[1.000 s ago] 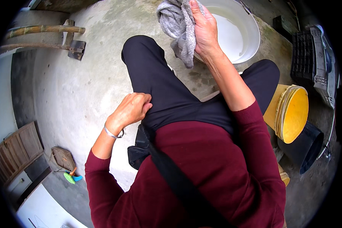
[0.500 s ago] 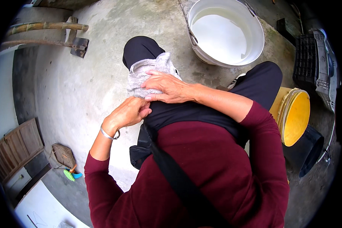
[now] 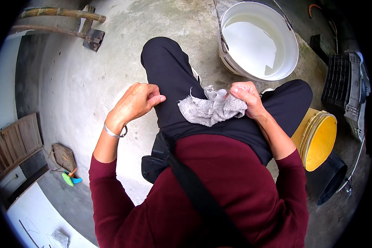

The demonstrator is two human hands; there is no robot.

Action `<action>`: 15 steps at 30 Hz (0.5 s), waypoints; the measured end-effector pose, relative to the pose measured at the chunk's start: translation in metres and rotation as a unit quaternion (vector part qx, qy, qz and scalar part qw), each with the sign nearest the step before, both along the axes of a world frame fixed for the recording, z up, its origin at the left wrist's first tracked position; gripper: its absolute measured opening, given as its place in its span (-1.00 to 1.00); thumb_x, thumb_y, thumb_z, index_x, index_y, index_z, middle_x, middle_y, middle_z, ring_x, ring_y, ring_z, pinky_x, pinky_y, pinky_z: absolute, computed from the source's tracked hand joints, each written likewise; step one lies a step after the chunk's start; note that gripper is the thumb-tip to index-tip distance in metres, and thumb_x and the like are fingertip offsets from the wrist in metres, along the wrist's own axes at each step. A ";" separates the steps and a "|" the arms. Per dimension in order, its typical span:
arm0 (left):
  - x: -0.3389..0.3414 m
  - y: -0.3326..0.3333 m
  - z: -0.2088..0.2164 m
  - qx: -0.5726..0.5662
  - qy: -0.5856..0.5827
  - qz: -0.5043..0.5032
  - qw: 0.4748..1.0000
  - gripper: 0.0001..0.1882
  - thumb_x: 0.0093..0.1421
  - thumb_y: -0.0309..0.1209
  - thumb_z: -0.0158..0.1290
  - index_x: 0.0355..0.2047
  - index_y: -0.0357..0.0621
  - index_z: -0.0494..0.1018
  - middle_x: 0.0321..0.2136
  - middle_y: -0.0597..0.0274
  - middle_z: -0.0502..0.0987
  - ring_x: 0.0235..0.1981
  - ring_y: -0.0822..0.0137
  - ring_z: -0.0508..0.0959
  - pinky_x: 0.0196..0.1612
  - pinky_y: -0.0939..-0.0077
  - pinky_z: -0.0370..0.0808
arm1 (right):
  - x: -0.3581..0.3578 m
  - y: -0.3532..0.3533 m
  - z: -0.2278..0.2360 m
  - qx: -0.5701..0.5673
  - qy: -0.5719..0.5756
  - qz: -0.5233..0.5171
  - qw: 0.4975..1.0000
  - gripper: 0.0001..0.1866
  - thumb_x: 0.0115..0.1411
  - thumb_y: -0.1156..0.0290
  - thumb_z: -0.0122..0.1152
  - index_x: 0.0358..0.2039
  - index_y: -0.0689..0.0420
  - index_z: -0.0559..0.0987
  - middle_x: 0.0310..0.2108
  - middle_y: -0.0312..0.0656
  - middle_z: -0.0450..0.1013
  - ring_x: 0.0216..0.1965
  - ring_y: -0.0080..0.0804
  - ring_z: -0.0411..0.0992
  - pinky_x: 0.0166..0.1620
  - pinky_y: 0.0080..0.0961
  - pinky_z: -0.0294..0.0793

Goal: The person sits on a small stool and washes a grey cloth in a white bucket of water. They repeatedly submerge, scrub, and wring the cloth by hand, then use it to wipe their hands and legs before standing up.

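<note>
A ragged light-grey cloth (image 3: 208, 109) hangs bunched from my right hand (image 3: 249, 97), which is closed around its right end. It lies over the lap of my black trousers (image 3: 165, 68), between my knees. My left hand (image 3: 138, 101) is beside my left thigh, its thumb and fingers pressed together at the edge of the trouser leg. Whatever that pinch may hold is hidden. A silver bangle (image 3: 115, 131) circles my left wrist.
Ahead to the right stands a white bucket (image 3: 293, 53) with whitish liquid in it. A yellow bucket (image 3: 321, 140) and a black bucket (image 3: 332, 177) lie tipped at my right, near a plastic crate (image 3: 337, 82). Wooden-handled tools (image 3: 62, 14) are at the far left.
My right hand has lifted the cloth off my left thigh and moved right, now gripping it by one end. The left hand is slightly higher, still pinched. The view has shifted a little.
</note>
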State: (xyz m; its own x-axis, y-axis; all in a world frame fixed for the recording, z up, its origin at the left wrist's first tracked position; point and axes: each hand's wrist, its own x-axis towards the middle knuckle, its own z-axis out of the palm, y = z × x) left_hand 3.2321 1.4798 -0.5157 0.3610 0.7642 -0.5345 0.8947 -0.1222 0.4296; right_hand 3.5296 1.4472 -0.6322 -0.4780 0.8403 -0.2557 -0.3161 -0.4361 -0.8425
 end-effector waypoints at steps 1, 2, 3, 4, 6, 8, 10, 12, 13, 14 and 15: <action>0.003 0.002 -0.002 0.031 0.012 0.006 0.999 -0.65 0.04 -0.23 0.13 -0.65 -0.29 0.41 -0.76 0.01 0.37 -0.67 0.09 0.41 -0.55 0.32 0.32 | 0.003 0.000 -0.001 -0.004 -0.015 -0.002 1.000 -0.65 0.12 0.24 0.04 -0.72 0.17 0.37 -0.69 -0.35 0.27 -0.56 -0.61 0.22 -0.39 -0.59 0.23; 0.005 0.003 -0.003 0.063 0.024 0.011 0.998 -0.63 0.04 -0.21 0.13 -0.66 -0.29 0.40 -0.76 0.01 0.37 -0.67 0.06 0.41 -0.55 0.31 0.32 | 0.005 0.001 -0.002 -0.008 -0.031 -0.005 0.999 -0.63 0.10 0.19 0.03 -0.69 0.21 0.42 -0.68 -0.26 0.34 -0.52 -0.51 0.34 -0.30 -0.55 0.37; 0.008 0.006 -0.004 0.054 0.042 0.008 0.998 -0.59 0.01 -0.14 0.14 -0.66 -0.30 0.40 -0.76 -0.01 0.38 -0.64 0.00 0.44 -0.54 0.28 0.34 | 0.005 0.001 -0.002 -0.006 -0.034 -0.001 0.999 -0.61 0.10 0.16 0.03 -0.67 0.23 0.44 -0.67 -0.22 0.35 -0.49 -0.47 0.36 -0.30 -0.53 0.36; 0.010 0.004 -0.007 0.052 0.046 -0.010 0.998 -0.58 0.01 -0.14 0.14 -0.66 -0.30 0.40 -0.76 0.00 0.39 -0.66 0.04 0.43 -0.55 0.29 0.34 | 0.005 0.001 -0.002 -0.008 -0.033 -0.008 0.999 -0.61 0.10 0.16 0.02 -0.68 0.22 0.42 -0.67 -0.22 0.34 -0.50 -0.48 0.35 -0.29 -0.53 0.36; 0.013 -0.001 -0.019 0.049 0.054 -0.046 0.996 -0.58 0.01 -0.13 0.16 -0.66 -0.29 0.39 -0.75 0.02 0.39 -0.69 0.10 0.42 -0.56 0.32 0.33 | 0.003 0.000 0.001 -0.011 -0.031 -0.021 0.999 -0.62 0.10 0.17 0.02 -0.70 0.19 0.39 -0.68 -0.23 0.33 -0.52 -0.49 0.32 -0.28 -0.53 0.36; 0.017 -0.011 -0.024 0.094 0.053 -0.076 0.991 -0.62 0.01 -0.20 0.14 -0.68 -0.27 0.36 -0.72 -0.03 0.41 -0.62 -0.02 0.45 -0.54 0.25 0.35 | 0.004 0.002 0.001 -0.002 -0.008 -0.033 0.999 -0.62 0.11 0.18 0.01 -0.72 0.16 0.34 -0.69 -0.24 0.29 -0.57 -0.49 0.27 -0.30 -0.51 0.35; 0.022 -0.017 -0.026 0.135 0.034 -0.086 0.987 -0.66 0.02 -0.27 0.13 -0.69 -0.26 0.33 -0.72 -0.03 0.40 -0.60 -0.06 0.43 -0.53 0.23 0.34 | 0.005 0.003 0.001 -0.005 0.010 -0.053 0.999 -0.63 0.11 0.20 0.00 -0.73 0.13 0.29 -0.71 -0.25 0.24 -0.60 -0.49 0.21 -0.33 -0.49 0.32; 0.023 -0.016 -0.019 0.100 0.016 -0.115 0.988 -0.77 0.01 -0.40 0.09 -0.66 -0.27 0.36 -0.68 -0.08 0.41 -0.52 -0.08 0.46 -0.47 0.15 0.36 | 0.008 0.004 0.005 -0.017 0.024 -0.082 0.996 -0.63 0.12 0.22 -0.01 -0.74 0.10 0.24 -0.74 -0.26 0.19 -0.64 -0.48 0.14 -0.36 -0.47 0.30; 0.022 -0.014 -0.016 0.078 0.004 -0.128 0.989 -0.78 0.01 -0.42 0.08 -0.66 -0.28 0.35 -0.69 -0.08 0.40 -0.52 -0.09 0.45 -0.47 0.15 0.35 | 0.008 0.004 0.007 -0.024 0.048 -0.105 0.993 -0.65 0.12 0.23 -0.02 -0.72 0.10 0.25 -0.73 -0.25 0.18 -0.63 -0.45 0.13 -0.40 -0.45 0.25; 0.020 -0.013 -0.013 0.057 -0.008 -0.141 0.988 -0.79 0.01 -0.45 0.07 -0.66 -0.28 0.34 -0.69 -0.08 0.39 -0.52 -0.09 0.44 -0.48 0.15 0.34 | 0.009 0.005 0.010 -0.028 0.050 -0.126 0.990 -0.65 0.12 0.23 -0.01 -0.71 0.10 0.25 -0.73 -0.24 0.18 -0.63 -0.45 0.13 -0.40 -0.46 0.25; 0.019 -0.013 -0.009 0.038 -0.019 -0.145 0.988 -0.79 0.00 -0.47 0.06 -0.68 -0.29 0.31 -0.70 -0.09 0.35 -0.54 -0.09 0.41 -0.50 0.17 0.30 | 0.011 0.007 0.012 -0.033 0.053 -0.145 0.987 -0.66 0.12 0.23 -0.01 -0.71 0.10 0.24 -0.72 -0.24 0.19 -0.62 -0.45 0.13 -0.40 -0.47 0.24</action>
